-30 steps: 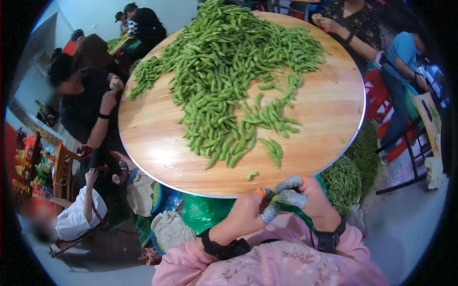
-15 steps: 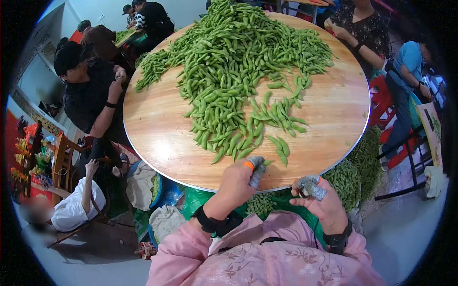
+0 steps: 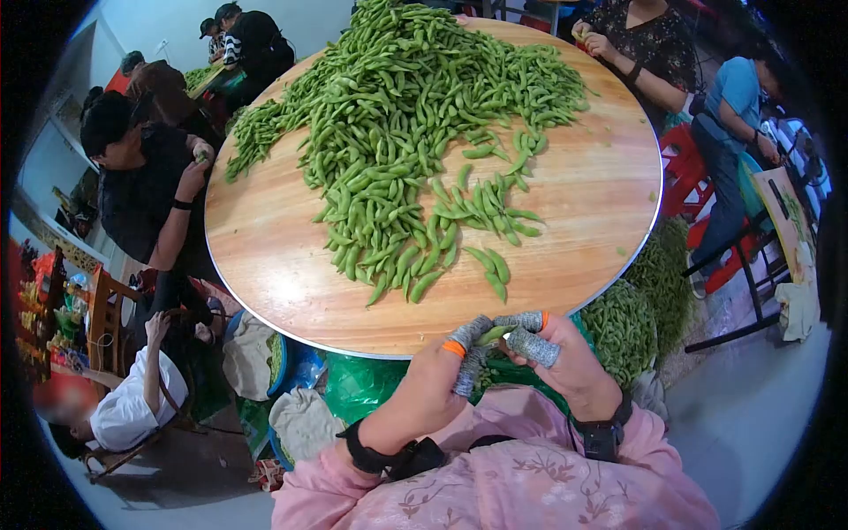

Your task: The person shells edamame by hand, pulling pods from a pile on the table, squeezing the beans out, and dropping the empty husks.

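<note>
My left hand pinches a green edamame pod between grey-wrapped thumb and fingertips, just off the near edge of the round wooden table. My right hand, its fingertips wrapped in the same grey covering, closes on the pod's other end. A tiny whitish spot shows at the right fingertips; what it is I cannot make out. Orange bands circle a finger on each hand. Beyond them, a few loose pods lie in front of a large heap of edamame pods.
Below the table's right edge are piles of pods. Green plastic and a cloth-draped blue tub stand below left. Co-workers sit at left and far right. Red stools and a black-framed stand are at right.
My left hand has left the tabletop with a pod and met my right hand at the table's edge. My right hand has moved left to the pod. The view has shifted slightly.
</note>
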`<state>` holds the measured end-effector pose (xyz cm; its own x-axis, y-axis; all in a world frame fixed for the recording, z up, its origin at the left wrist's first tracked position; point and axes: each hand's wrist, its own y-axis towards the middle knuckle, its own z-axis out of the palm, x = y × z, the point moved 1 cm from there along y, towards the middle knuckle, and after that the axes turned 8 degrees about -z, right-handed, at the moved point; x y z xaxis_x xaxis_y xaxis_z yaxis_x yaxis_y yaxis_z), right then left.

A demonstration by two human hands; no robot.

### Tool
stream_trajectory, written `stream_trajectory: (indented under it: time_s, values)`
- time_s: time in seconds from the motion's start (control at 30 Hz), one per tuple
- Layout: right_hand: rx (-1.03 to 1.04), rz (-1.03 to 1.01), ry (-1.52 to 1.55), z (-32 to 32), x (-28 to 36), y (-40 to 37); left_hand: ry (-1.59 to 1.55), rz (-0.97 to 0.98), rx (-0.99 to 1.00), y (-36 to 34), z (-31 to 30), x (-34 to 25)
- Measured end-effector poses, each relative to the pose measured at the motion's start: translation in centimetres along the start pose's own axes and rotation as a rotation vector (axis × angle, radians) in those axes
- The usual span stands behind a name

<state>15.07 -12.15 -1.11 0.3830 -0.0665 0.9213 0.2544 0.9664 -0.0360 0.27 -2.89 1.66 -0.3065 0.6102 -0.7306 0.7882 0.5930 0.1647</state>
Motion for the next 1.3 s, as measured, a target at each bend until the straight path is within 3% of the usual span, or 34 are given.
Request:
stream_trajectory:
  time_s: [0.07, 0.1, 0.17, 0.3, 0.37, 0.4, 0.47, 0.6, 0.67, 0.8, 0.87, 1.0, 1.07, 1.3]
  values:
    - [-0.025, -0.002, 0.020, 0.4, -0.1, 0.0, -0.388, -0.215, 0.214, 0.2, -0.7, 0.1]
    - [-0.050, -0.010, 0.040, 0.6, 0.0, 0.0, -0.390, -0.218, 0.213, 0.1, -0.6, 0.5]
    - [-0.074, 0.007, 0.039, 1.1, 0.7, 0.0, -0.772, -0.495, 0.486, -0.1, 0.0, 1.4]
    - [-0.107, -0.028, -0.062, 0.2, 0.9, -0.4, -0.863, -0.377, 0.390, -0.3, 0.4, 1.1]
    - [-0.108, -0.014, -0.078, 0.2, 0.9, -0.5, -0.509, -0.326, 0.314, -0.3, 0.3, 1.3]
    - [-0.110, -0.002, -0.093, 0.1, 0.8, -0.7, -0.513, -0.327, 0.316, -0.4, 0.3, 1.2]
    - [-0.100, -0.023, -0.100, 0.1, 1.0, -0.9, -0.042, -0.186, 0.132, -0.3, 0.1, 0.6]
    - [-0.057, -0.017, -0.102, 0.3, 1.1, -1.1, -0.118, -0.117, -0.085, -0.3, 1.1, 0.9]
    - [-0.029, -0.006, -0.031, 1.0, 0.9, -0.8, 0.174, 0.019, -0.136, -0.1, 1.4, 0.6]
    - [-0.001, -0.011, -0.024, 0.6, 0.4, -0.4, 0.166, -0.033, -0.017, -0.4, 1.3, 0.3]
    - [0.005, -0.011, -0.008, 0.7, 0.5, -0.5, -0.043, -0.108, 0.103, -0.4, 1.0, 0.5]
    - [0.054, 0.009, -0.057, 0.3, 0.3, -0.7, -0.140, -0.219, 0.120, -0.3, 1.0, 0.5]
    - [0.031, 0.003, -0.056, 0.7, 0.8, -0.8, 0.123, -0.118, 0.058, -0.4, 1.1, 0.2]
    - [-0.007, 0.016, -0.111, 0.6, 0.4, -0.9, 0.281, 0.119, -0.101, -0.4, 1.6, 0.8]
